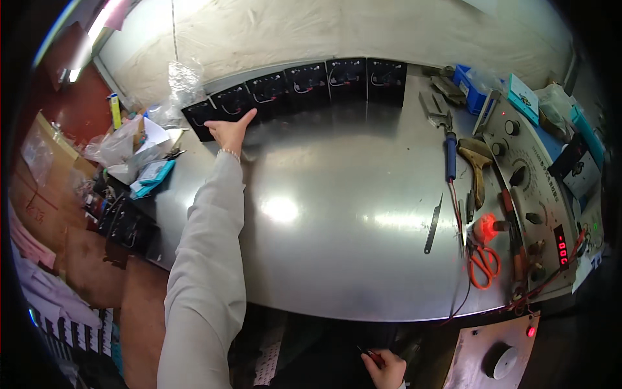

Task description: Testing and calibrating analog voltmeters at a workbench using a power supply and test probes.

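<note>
Several square black panels (306, 82) with thin wires on their faces stand in a curved row along the back wall. At the row's left end my left hand (229, 134) spans the lower part of one black panel (233, 100), thumb at its right edge and fingers at its left, gripping it. Another panel (199, 118) stands partly behind those fingers. Low in the view, below the table's front edge, my right hand (387, 369) is closed on a small red and dark tool, mostly hidden by the fingers, so its kind cannot be made out.
On the steel table (324, 246), a soldering iron (451, 155), a yellowish-handled tool (478, 165), a thin blade (433, 227) and orange scissors (484, 264) lie right. A control box (534, 188) with knobs stands beyond. Plastic bags (116, 146) and packets (153, 176) crowd the left.
</note>
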